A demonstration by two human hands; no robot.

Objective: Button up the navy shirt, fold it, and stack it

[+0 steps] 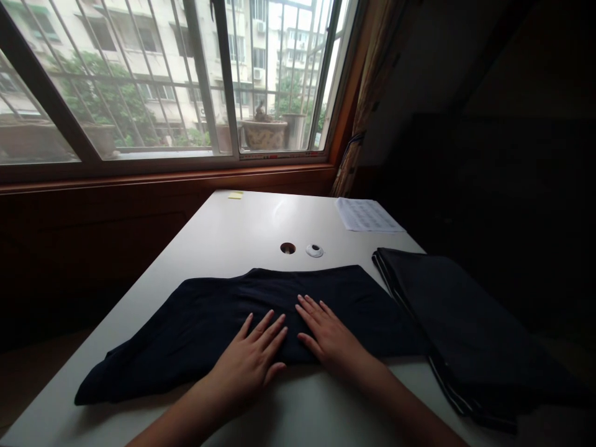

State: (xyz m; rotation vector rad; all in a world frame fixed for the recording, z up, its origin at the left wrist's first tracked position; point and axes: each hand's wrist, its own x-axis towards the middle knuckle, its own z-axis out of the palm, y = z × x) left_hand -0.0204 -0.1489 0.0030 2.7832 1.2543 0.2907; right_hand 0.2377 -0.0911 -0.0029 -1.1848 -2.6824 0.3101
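A dark navy garment [186, 329], possibly folded trousers, lies spread sideways across the white table [261, 223]. Flat on its middle rests my left hand [254, 354], fingers spread, thumb near the garment's lower edge. My right hand [328, 332] lies just to the right, also palm down with fingers stretched out on the cloth. A gap of fabric separates the two hands, and neither grips anything. To the right, a dark stack of folded cloth [456, 323] touches or borders the garment's right end.
Behind the garment, the tabletop has a round cable hole [288, 248] with a white cap [315, 251] beside it. Printed papers [367, 215] lie at the back right, a yellow note [235, 195] at the back left. Beyond stands a barred window [223, 81] with a patterned curtain [358, 118].
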